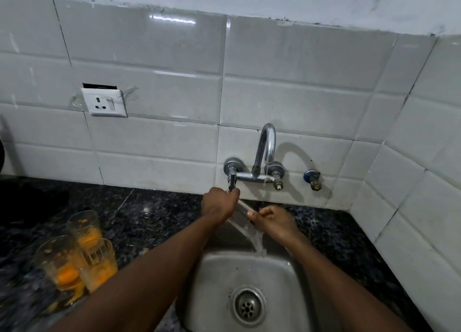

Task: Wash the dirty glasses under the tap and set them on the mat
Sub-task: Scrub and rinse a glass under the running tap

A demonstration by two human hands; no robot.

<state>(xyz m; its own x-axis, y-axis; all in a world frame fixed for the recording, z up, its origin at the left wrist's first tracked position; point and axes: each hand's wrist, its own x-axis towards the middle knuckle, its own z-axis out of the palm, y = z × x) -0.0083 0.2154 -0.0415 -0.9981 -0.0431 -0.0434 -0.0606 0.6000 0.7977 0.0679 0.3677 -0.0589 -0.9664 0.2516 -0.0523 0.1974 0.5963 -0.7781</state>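
White tiled wall point(174, 94) runs behind a dark speckled surface point(149, 214) with a steel sink point(219, 281) set into it. Above the sink's back edge a chrome tap point(267, 144) is fixed to the wall, a thin stream falling from its spout. Over the sink's back rim the left hand point(219, 204) is curled round the tip of the tap's left lever point(232, 184). The right hand point(273, 223) pinches a clear glass point(240, 215), tilted between the two hands, with water point(258, 244) spilling from it into the sink. Left of the sink, three dirty glasses point(79, 254) smeared with orange stand bunched together on the surface. Further left of the sink, up on the wall, sits a white socket point(104, 103).
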